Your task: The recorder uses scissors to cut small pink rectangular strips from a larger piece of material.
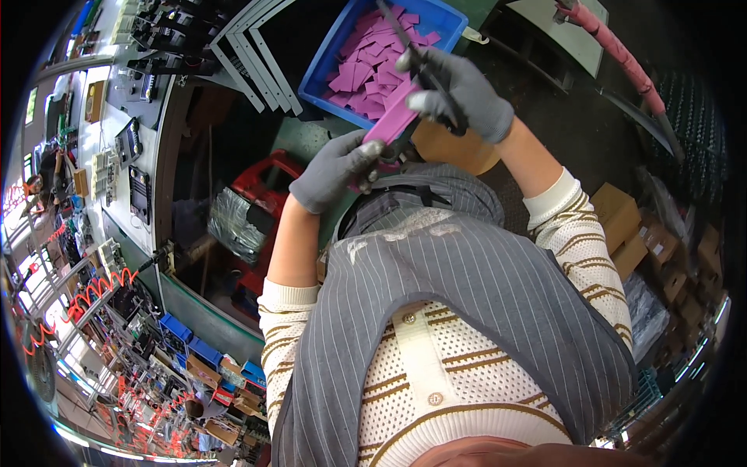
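My left hand, in a grey glove, is closed on the lower end of a flat pink strip. The strip slants up to the right, across the near edge of a blue bin. My right hand, gloved in the same grey, is wrapped round black-handled scissors, whose blades point up and to the left over the bin. Its thumb lies by the strip's upper end. Many cut pink pieces lie loose in the bin. The fingers partly hide the scissors' handles.
White metal frames stand left of the bin. A red stool with a plastic-wrapped bundle is left of my lap. A round tan seat sits beyond my knees. Cardboard boxes are stacked at right, below a pink-wrapped pole.
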`<act>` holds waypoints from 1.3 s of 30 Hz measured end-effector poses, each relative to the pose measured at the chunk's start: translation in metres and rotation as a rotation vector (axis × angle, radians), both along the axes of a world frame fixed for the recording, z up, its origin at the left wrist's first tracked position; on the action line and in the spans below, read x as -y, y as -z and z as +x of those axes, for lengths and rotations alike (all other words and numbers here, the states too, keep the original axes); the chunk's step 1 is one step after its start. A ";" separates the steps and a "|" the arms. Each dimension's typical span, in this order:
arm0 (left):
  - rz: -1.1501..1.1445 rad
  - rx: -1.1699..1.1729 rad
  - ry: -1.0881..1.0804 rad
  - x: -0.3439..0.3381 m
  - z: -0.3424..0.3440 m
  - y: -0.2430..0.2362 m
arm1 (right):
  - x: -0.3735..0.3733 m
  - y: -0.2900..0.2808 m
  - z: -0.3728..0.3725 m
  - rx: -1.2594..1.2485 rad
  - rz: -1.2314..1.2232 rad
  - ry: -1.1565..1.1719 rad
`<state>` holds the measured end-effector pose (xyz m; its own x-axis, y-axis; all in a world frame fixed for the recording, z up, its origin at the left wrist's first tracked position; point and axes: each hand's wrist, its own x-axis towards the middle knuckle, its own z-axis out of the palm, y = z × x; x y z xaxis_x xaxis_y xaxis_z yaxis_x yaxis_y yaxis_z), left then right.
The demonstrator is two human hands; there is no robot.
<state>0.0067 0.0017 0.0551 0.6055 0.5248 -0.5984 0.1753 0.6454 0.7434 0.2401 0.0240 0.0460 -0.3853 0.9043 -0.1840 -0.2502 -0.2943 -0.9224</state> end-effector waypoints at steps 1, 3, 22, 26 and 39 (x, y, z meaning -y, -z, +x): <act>0.004 -0.039 -0.010 -0.001 -0.002 -0.006 | -0.007 0.001 0.003 0.091 0.060 0.035; 0.075 -0.058 -0.046 -0.003 -0.002 -0.009 | -0.012 -0.004 0.004 0.103 0.077 0.043; 0.230 -0.170 -0.199 -0.007 0.008 -0.007 | 0.031 -0.002 0.010 0.421 0.109 -0.307; 0.225 -0.147 -0.201 -0.005 0.008 -0.006 | 0.031 0.007 0.009 0.349 0.072 -0.310; 0.216 -0.153 -0.199 -0.006 0.009 0.000 | 0.029 0.011 0.008 0.281 0.047 -0.340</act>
<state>0.0154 0.0079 0.0553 0.3903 0.7483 -0.5364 0.1818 0.5085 0.8416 0.2485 -0.0049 0.0351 -0.6032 0.7449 -0.2852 0.1155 -0.2722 -0.9553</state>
